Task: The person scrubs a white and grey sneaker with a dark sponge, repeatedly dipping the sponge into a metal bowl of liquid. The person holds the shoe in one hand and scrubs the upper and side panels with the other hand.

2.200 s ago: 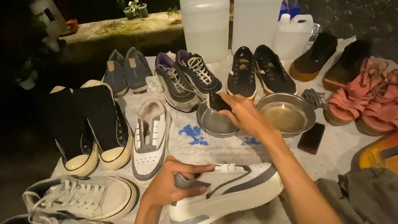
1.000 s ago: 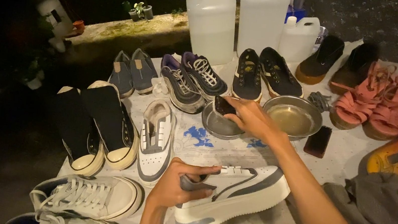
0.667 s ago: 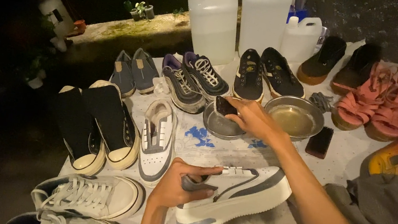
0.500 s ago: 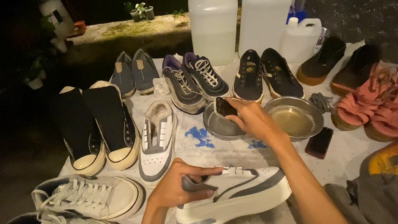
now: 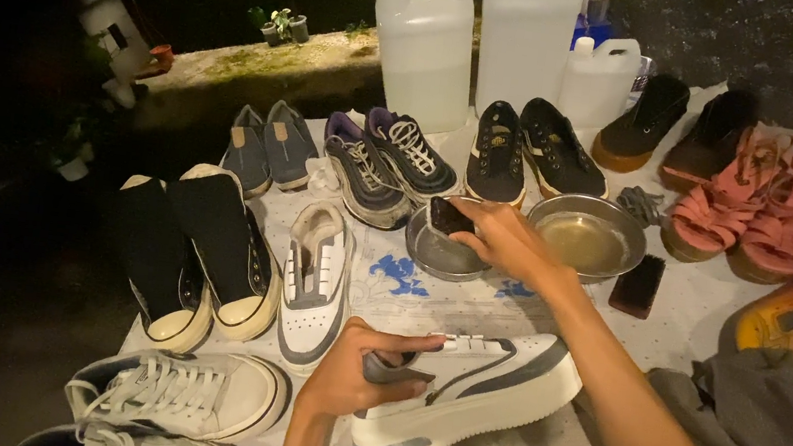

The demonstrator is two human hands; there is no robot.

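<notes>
Currently left hand (image 5: 342,383) is clamping the white platform sneaker (image 5: 461,394) at its collar near the table's front edge; sole looks stiff, upper pliable. Right hand (image 5: 505,241) is pinching a dark brush (image 5: 448,217) over the small metal bowl (image 5: 443,254).

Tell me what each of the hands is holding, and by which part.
Left hand: the white platform sneaker, gripped at the heel opening. Right hand: a small dark brush, held by one end over the small metal bowl.

Harsh frontal light, dark surroundings
</notes>
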